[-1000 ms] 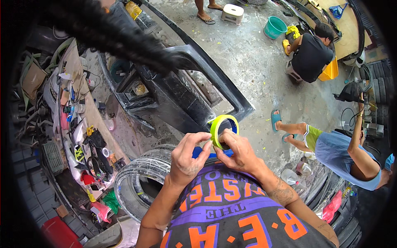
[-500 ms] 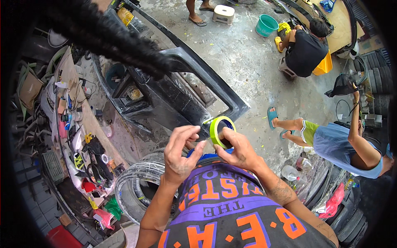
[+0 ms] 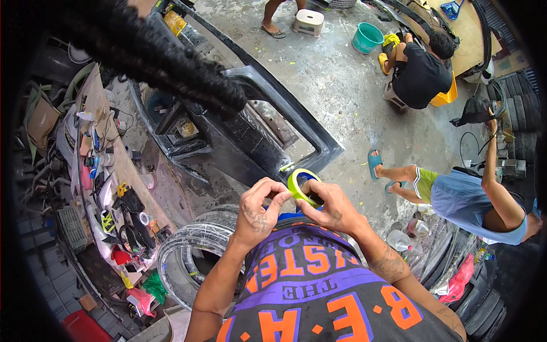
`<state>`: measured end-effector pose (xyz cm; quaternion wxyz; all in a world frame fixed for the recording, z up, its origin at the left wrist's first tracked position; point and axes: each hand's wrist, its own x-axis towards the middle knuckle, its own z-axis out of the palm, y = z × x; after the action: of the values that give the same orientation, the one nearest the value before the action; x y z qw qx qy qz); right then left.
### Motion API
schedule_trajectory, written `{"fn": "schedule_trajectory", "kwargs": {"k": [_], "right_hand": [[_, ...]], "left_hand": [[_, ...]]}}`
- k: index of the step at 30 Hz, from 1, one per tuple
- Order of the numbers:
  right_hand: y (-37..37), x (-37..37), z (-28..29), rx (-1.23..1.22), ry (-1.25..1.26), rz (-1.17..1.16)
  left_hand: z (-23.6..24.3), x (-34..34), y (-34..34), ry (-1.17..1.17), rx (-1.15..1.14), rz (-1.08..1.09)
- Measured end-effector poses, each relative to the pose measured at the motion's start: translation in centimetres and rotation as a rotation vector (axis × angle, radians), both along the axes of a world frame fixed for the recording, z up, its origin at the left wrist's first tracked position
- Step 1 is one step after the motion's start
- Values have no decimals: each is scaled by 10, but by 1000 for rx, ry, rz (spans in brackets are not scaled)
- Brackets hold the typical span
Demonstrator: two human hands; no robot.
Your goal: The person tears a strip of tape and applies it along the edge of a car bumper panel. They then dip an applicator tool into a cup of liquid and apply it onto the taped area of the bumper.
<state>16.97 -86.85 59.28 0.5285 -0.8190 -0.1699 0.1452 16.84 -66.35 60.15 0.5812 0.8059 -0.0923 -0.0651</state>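
Observation:
A roll of bright yellow-green tape [image 3: 295, 183] with a dark blue inner side is held up in front of my shirt. My right hand [image 3: 330, 208] grips it, fingers in the ring and thumb along its near edge. My left hand [image 3: 261, 208] is closed in a pinch, its thumb and fingertips against the left edge of the roll. Whether a loose tape end lies between those fingertips is too small to tell. Just beyond the roll lies a large black car bumper [image 3: 239, 142], with a bit of yellow-green tape [image 3: 286, 166] at its near corner.
White-dusted tires [image 3: 191, 239] stand at my left, beside a cluttered bench [image 3: 137, 194]. A person in blue [image 3: 473, 199] stands at the right; another in black [image 3: 421, 80] sits farther off. A green bucket [image 3: 367, 37] and a white stool [image 3: 309, 21] are on the concrete floor [image 3: 347, 108].
My left hand has moved right and its fingers have closed in at the roll's edge. The roll has tipped slightly. At the far side, the walking person's feet have shifted.

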Motion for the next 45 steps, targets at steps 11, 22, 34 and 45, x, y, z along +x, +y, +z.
{"fn": "schedule_trajectory", "kwargs": {"k": [11,22,34,45], "right_hand": [[4,5,17,-132,172,-60],[0,16,18,86,420,-61],[-17,16,12,-167,-9,172],[-23,-5,5,96,158,179]], "left_hand": [[-1,0,1,195,-131,115],[1,-7,8,215,-187,234],[-12,14,7,89,22,-322],[-2,-4,-4,286,-129,-237]]}}
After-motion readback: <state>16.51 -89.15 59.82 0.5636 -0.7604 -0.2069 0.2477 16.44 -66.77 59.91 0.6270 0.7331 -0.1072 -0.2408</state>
